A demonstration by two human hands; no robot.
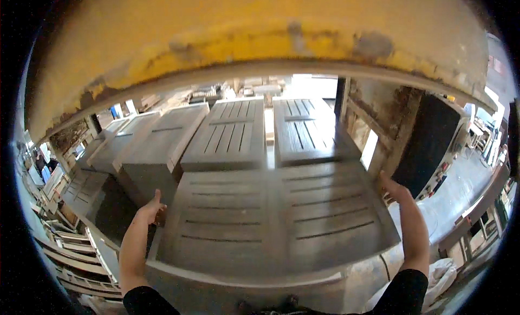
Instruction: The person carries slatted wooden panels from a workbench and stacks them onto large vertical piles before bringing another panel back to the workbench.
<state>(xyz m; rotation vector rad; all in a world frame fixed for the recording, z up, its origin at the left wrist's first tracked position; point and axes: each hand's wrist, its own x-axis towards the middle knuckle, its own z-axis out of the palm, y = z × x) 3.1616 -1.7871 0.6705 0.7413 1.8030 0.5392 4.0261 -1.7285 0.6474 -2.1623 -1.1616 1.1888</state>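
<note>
The slotted panel (266,212) is flanked at its sides by the left hand (153,209) and right hand (397,190), fingers partly hidden, so whether it is gripped cannot be told.

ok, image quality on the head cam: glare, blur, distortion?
Head view: bright opening at the back blown out, glare on the far right slatted panel; head view: near slatted panel a little soft, fingers of left hand and right hand hard to make out; head view: yellow crosspiece bowed by the fisheye, corners black.
</note>
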